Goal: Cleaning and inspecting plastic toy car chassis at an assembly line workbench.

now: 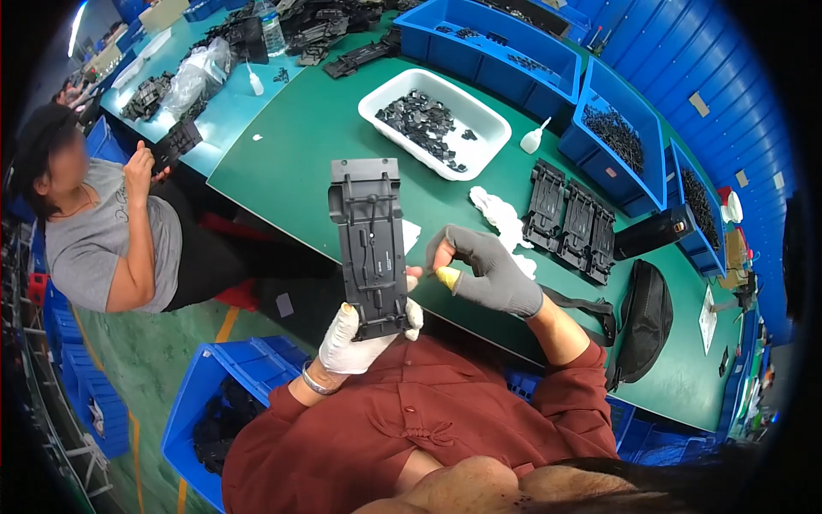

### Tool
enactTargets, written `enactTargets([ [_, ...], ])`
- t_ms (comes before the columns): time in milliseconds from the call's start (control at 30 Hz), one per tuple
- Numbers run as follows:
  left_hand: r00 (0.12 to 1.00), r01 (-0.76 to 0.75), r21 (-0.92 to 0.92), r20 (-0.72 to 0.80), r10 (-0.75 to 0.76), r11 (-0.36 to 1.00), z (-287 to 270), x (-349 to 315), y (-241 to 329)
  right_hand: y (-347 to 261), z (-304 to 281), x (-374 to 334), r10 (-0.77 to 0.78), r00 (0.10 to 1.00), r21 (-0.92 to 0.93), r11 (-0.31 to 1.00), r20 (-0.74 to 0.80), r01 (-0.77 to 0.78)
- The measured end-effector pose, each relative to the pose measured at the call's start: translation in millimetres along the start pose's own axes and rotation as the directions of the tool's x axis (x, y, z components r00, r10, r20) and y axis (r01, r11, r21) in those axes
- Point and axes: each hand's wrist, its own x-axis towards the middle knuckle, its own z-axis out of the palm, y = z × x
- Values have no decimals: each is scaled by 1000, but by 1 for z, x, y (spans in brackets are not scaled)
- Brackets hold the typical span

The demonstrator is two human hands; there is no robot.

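My left hand (pixel 349 341), in a white glove, grips the lower end of a long black molded plastic part (pixel 373 248). The part stands nearly upright over the table's front edge, its ribbed face with slots and bosses toward me. Just right of it is my right hand (pixel 492 274), in a grey glove with bare fingertips and yellow wrapping on one digit. Its fingers are curled in toward the thumb, apart from the part's edge; anything pinched there is too small to make out.
On the green table (pixel 282 163) stand a white tray (pixel 488 116) of small black pieces, a white squeeze bottle (pixel 533 139), finished-looking black parts (pixel 569 223), a crumpled white cloth (pixel 501 214), a black pouch (pixel 644 321) and blue bins (pixel 616 167). A co-worker (pixel 111 231) stands at left.
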Motion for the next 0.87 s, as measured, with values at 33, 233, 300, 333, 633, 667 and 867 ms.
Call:
enactTargets([
  [33,999,-32,37,-23,33,999,0,0,0,-3,1,0,2,1000,0,1000,-1,-2],
  [233,996,76,83,44,-80,994,-12,-2,-6,-7,5,3,136,990,-91,986,-40,-139],
  [300,997,75,95,7,-76,993,-15,-1,-9,-13,6,5,124,990,-232,963,-70,-137],
  [333,997,75,93,6,-75,993,-15,-1,-10,-12,6,5,126,990,-232,963,-69,-139],
  [633,997,-66,-108,-42,62,992,-10,5,-17,-2,16,4,248,953,113,966,-172,-231],
  [667,997,-66,-110,-43,62,992,-10,4,-19,3,16,3,214,962,34,977,-171,-211],
  [867,999,-38,-82,-31,35,996,-16,2,-25,4,18,4,185,965,-190,957,-184,-220],
])
